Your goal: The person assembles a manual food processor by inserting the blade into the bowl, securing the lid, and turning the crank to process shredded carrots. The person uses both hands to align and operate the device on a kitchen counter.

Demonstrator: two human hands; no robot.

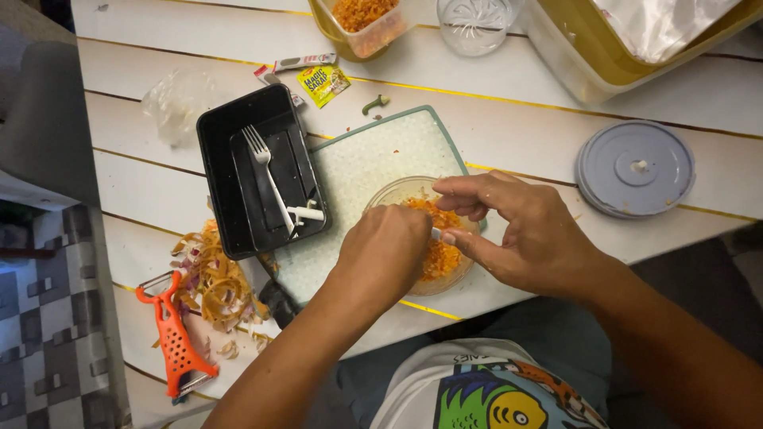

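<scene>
A clear glass bowl (395, 191) of orange grated food (439, 256) sits on a pale green cutting mat (373, 151) near the table's front edge. My left hand (385, 250) is curled over the bowl's left side, fingers closed around a thin white utensil whose tip shows between the hands. My right hand (517, 230) hovers over the bowl's right side, thumb and forefinger pinching that white tip. Most of the utensil is hidden under my left hand.
A black tray (218, 139) with a white fork (266, 171) lies left of the mat. Vegetable peelings (214, 282) and an orange peeler (175, 342) lie at front left. A grey lid (636, 167), a glass (475, 24), a plastic container (362, 32) and a yellow sachet (323, 83) lie farther back.
</scene>
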